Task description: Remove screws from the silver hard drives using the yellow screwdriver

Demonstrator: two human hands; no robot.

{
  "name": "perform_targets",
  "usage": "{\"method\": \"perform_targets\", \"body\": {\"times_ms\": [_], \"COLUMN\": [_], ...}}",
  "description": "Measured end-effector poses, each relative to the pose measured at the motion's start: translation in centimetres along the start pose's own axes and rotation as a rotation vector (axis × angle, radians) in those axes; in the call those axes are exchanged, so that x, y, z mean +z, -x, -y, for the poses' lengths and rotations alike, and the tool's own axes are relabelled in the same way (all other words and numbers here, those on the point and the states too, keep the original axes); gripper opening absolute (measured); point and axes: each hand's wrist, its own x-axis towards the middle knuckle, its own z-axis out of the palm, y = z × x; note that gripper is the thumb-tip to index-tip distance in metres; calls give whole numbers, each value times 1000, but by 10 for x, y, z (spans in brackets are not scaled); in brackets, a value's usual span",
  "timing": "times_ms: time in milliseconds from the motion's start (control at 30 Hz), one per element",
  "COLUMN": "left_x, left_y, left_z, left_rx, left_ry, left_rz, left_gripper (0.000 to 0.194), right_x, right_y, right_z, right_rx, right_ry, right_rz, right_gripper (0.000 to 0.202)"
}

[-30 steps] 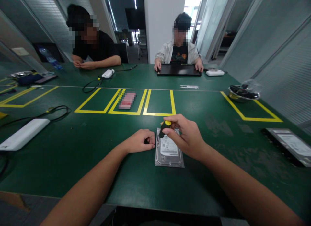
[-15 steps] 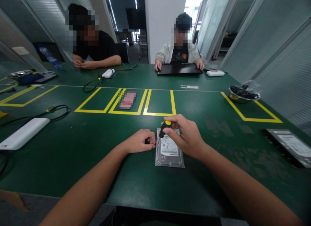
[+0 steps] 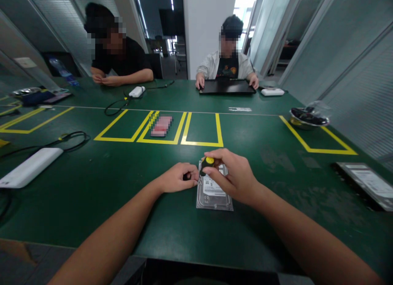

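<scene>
Hard drive (image 3: 215, 200), silver and rectangular, lies flat on a green table (image 3: 172, 227), label side up, with a white printed sticker (image 3: 212, 190) spread across its middle. Bare metal frames the sticker; a raised line traces the left side, and a round mark sits toward the near left corner. Part of the far right portion is covered by the person's fingers. The drive lies between the two hands. At its left edge, the left hand (image 3: 180, 178) rests on the table with fingers curled inward, the tips at the drive's side; whether they grip it cannot be told. From the opposite side, the right hand (image 3: 238, 173) reaches over the far half, thumb and fingers pinching a black screwdriver (image 3: 203, 166), its yellow cap (image 3: 210, 160) uppermost, over the drive's far left part. The tool's tip cannot be made out. Well apart to the right lies a second drive (image 3: 370, 182). Beyond the hands, yellow tape (image 3: 202, 144) marks rectangles on the table.
</scene>
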Motion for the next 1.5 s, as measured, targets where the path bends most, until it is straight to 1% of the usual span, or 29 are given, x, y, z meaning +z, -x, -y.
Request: {"method": "perform_targets", "body": {"times_ms": [167,300,633,1100,1233,1500], "left_x": [2,4,5,4,4,5], "left_y": [1,0,-1,-2,-3,-2], "left_z": [1,2,2,-2,-1,1], "left_rx": [18,38,37,29,33,56], "left_ry": [48,24,-25,-30,-19,-35], "left_rz": [1,-10,-2,19,29,11], "left_gripper": [10,8,7,9,11,7], "right_x": [1,0,0,1,2,-2], "right_y": [1,0,2,2,3,2], "right_z": [1,2,5,12,14,19], "right_rx": [-3,5,1,-6,18,98], "right_ry": [-3,-6,-10,17,28,46], "right_rz": [8,15,25,-21,-24,-18], "right_gripper": [28,28,27,23,20,14]}}
